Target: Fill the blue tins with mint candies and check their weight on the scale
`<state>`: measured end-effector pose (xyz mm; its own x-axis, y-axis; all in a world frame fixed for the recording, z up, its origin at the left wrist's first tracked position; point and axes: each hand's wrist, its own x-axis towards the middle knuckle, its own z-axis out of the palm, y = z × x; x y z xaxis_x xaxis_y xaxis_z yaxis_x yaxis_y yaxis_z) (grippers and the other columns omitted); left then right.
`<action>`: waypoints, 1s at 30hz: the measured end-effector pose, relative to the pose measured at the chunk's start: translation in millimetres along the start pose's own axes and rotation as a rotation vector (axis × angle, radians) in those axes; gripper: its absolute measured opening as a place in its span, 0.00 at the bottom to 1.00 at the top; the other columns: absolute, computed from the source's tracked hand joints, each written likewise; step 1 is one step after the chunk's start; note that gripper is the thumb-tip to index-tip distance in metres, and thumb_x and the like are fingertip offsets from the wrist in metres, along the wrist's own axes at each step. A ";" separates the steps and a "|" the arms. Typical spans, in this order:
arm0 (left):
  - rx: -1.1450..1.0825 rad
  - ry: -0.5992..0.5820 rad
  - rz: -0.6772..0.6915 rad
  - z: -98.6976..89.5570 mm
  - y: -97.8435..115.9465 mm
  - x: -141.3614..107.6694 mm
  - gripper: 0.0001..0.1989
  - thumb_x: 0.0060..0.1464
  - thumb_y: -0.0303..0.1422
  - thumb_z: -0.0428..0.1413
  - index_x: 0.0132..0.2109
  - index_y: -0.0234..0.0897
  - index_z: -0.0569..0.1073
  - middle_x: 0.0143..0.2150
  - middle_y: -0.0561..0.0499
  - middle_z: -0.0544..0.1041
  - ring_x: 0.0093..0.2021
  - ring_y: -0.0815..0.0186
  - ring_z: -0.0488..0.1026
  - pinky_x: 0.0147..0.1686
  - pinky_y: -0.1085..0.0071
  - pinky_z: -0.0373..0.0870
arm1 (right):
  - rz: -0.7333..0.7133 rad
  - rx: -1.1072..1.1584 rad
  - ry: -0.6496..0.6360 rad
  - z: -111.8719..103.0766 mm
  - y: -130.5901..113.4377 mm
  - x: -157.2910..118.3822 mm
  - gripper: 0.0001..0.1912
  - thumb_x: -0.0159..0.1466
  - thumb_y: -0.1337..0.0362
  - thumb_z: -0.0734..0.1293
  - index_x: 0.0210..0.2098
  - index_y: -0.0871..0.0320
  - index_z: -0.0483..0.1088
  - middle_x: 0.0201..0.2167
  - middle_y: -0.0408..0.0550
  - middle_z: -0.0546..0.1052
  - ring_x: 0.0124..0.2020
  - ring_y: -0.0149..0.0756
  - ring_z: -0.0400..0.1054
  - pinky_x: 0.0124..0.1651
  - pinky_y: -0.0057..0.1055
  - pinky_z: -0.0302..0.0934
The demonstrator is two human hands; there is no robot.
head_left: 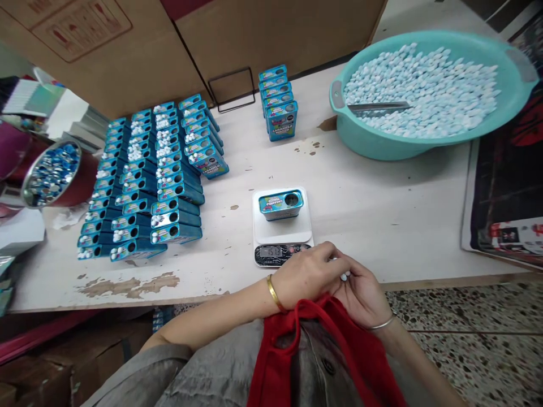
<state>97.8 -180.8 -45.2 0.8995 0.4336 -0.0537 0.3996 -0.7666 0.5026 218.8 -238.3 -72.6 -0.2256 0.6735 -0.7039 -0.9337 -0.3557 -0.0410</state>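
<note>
A blue tin [280, 204] with a round dark hole in its lid stands upright on a white digital scale [282, 232]. Just below the scale's display, my left hand [303, 276] has its fingers bent against my right hand, and what they grip is hidden. My right hand [360, 291] is curled round a few small white candies [344, 276]. At the upper right, a turquoise basin [390, 141] holds a heap of pale candies [424, 90], with a metal scoop [377, 106] lying in them.
Rows of blue tins [178, 203] cover the table's left side, many with candies on their lids. More tins [281, 121] stand near the cardboard box [271, 34]. A reddish bowl [80, 181] of shiny blue pieces sits far left; dark cloth [504, 186] lies right.
</note>
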 end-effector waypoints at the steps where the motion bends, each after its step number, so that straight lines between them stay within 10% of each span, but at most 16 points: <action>1: -0.024 0.007 -0.005 -4.8 -1.0 -0.9 0.09 0.62 0.29 0.45 0.43 0.35 0.68 0.43 0.47 0.69 0.38 0.69 0.68 0.35 0.74 0.68 | -0.009 0.010 -0.011 0.7 0.3 1.0 0.08 0.62 0.73 0.62 0.34 0.60 0.73 0.31 0.43 0.80 0.36 0.29 0.76 0.45 0.26 0.71; 12: 0.117 0.332 -0.088 -99.5 -44.3 -2.5 0.09 0.62 0.28 0.46 0.43 0.35 0.69 0.39 0.48 0.71 0.37 0.69 0.69 0.37 0.72 0.68 | -0.052 -0.055 -0.015 21.1 4.3 6.8 0.10 0.64 0.70 0.61 0.38 0.66 0.73 0.40 0.58 0.79 0.48 0.42 0.74 0.54 0.36 0.68; 24: 0.180 0.264 -0.055 -112.5 -62.4 7.2 0.09 0.61 0.32 0.50 0.47 0.35 0.70 0.45 0.45 0.72 0.43 0.65 0.71 0.42 0.69 0.70 | -0.047 -0.043 -0.040 18.2 -2.6 11.1 0.09 0.63 0.70 0.61 0.37 0.66 0.72 0.41 0.61 0.79 0.49 0.45 0.73 0.52 0.35 0.69; 30: 0.143 0.454 -0.078 -120.9 -52.9 -0.3 0.09 0.64 0.33 0.46 0.46 0.36 0.69 0.41 0.48 0.72 0.40 0.67 0.71 0.40 0.70 0.70 | -0.052 -0.028 -0.051 17.1 -5.0 12.7 0.10 0.63 0.69 0.62 0.41 0.66 0.72 0.44 0.60 0.78 0.50 0.43 0.72 0.54 0.35 0.68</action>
<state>55.0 -83.2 32.5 0.7105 0.6311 0.3114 0.5118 -0.7671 0.3868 215.8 -216.9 -69.2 -0.1912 0.7235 -0.6633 -0.9366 -0.3367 -0.0973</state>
